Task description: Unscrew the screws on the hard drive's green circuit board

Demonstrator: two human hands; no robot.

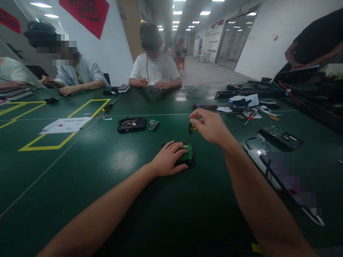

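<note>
My left hand (168, 159) lies over a hard drive (190, 162) on the green table, its fingers spread across the top and its thumb along the near edge, holding it. The drive's green circuit board (189, 151) faces up, partly hidden by the fingers. My right hand (210, 125) grips a screwdriver (190, 128) by its black and yellow handle, closed around the upper end. The screwdriver stands nearly upright, its thin shaft reaching down to the drive's far right part. I cannot tell whether the tip sits in a screw.
An opened hard drive (132, 125) and a small circuit board (154, 125) lie left of centre. Another drive (280, 137) and a bagged item (284, 175) are on the right. A screwdriver (109, 105) lies back left. People (155, 67) sit across the table (107, 185).
</note>
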